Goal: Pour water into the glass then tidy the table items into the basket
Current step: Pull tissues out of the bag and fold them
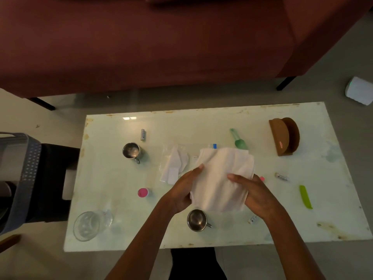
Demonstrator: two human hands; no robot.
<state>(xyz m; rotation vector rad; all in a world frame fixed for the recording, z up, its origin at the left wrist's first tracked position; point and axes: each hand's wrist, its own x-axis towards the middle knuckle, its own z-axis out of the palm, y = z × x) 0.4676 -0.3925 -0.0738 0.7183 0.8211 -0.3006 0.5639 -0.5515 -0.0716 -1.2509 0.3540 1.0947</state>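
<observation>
A soft, creased white cloth (222, 178), folded to a rough square, is held over the middle of the glossy pale tabletop (201, 126). The left hand (181, 190) grasps its 8 o'clock corner, thumb lying on top. The right hand (254, 195) grasps the 4 o'clock edge, fingers curled over the fabric.

Just below the cloth, at 6 o'clock, stands a round polished steel cup (197, 220) with a small handle. A second steel cup (131, 150) of the same shape sits at 10 o'clock, and a slim silvery tube (143, 134) lies beyond it. Beside the cloth at 9 o'clock lies a crinkled clear plastic packet (174, 164) with flat white pieces inside. A small round pink-topped pot (143, 193) sits at 8 o'clock. Further out, near the table's 7 o'clock corner, is a clear glass vessel (90, 224).

At 1 o'clock lies a translucent green scoop (238, 139). Past it stands a brown holder (284, 136) made of two half-round plates. A flat lime-green strip (305, 197) lies at 3 o'clock.

Off the table at 9 o'clock stands the grey perforated plastic basket (26, 174). A maroon upholstered sofa (141, 47) fills 12 o'clock.
</observation>
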